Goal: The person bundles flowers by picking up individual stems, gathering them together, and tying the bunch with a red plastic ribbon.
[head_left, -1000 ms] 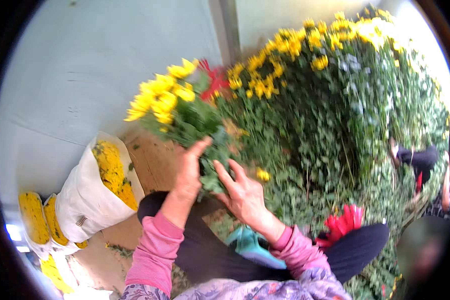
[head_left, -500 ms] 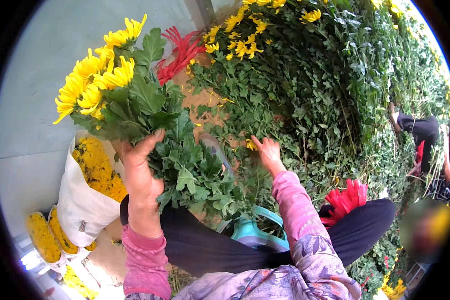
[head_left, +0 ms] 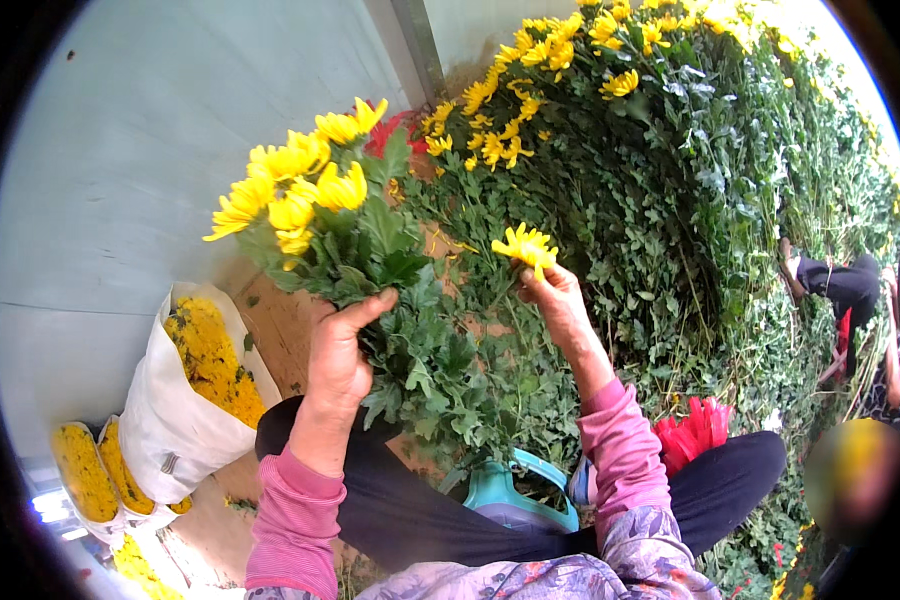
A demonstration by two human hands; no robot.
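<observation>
My left hand grips a leafy bunch of yellow chrysanthemums by the stems, blooms pointing up and left. My right hand pinches the stem of a single yellow flower, lifted just above the green pile. The two hands are a short way apart, the bunch's leaves hanging between them. Both forearms wear pink sleeves.
A big heap of cut chrysanthemum stems fills the right. White paper-wrapped yellow bundles lie at lower left by a grey wall. A teal watering can and red ties sit near my lap. Another person sits far right.
My right hand has pulled one yellow flower out of the heap and raised it. The bunch in my left hand shifted right and lower in the picture.
</observation>
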